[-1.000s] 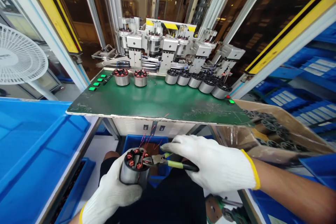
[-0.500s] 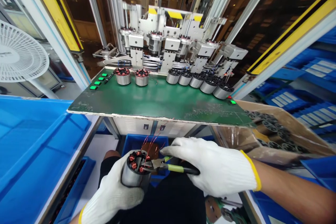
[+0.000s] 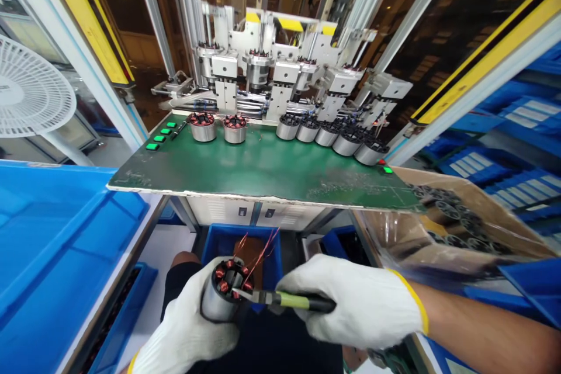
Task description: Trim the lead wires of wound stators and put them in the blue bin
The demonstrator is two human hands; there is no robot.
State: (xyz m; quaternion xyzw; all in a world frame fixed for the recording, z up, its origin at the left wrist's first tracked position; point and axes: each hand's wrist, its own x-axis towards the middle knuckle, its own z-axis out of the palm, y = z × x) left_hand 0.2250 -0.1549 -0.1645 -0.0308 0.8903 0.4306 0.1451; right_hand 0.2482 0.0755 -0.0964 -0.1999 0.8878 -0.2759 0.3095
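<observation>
My left hand (image 3: 188,327), in a white glove, is wrapped round a metal stator (image 3: 222,298) with copper coils inside and thin red wire ends sticking up from it. My right hand (image 3: 357,304), also gloved, grips green-handled pliers (image 3: 280,299) whose nose reaches into the top of the stator among the wires. Both hands are low, in front of the green worktable (image 3: 263,169) and above my lap.
On the table's far edge stand two wound stators (image 3: 218,127) and a row of several empty ones (image 3: 328,135) before a winding machine (image 3: 280,82). A small blue bin (image 3: 228,239) sits under the table. A large blue crate (image 3: 52,239) lies left, a cardboard box of stators (image 3: 456,222) right, a white fan (image 3: 30,93) far left.
Both hands have dropped lower with the stator and pliers. The pliers' nose has shifted across the stator's top, and the wire ends now lean right.
</observation>
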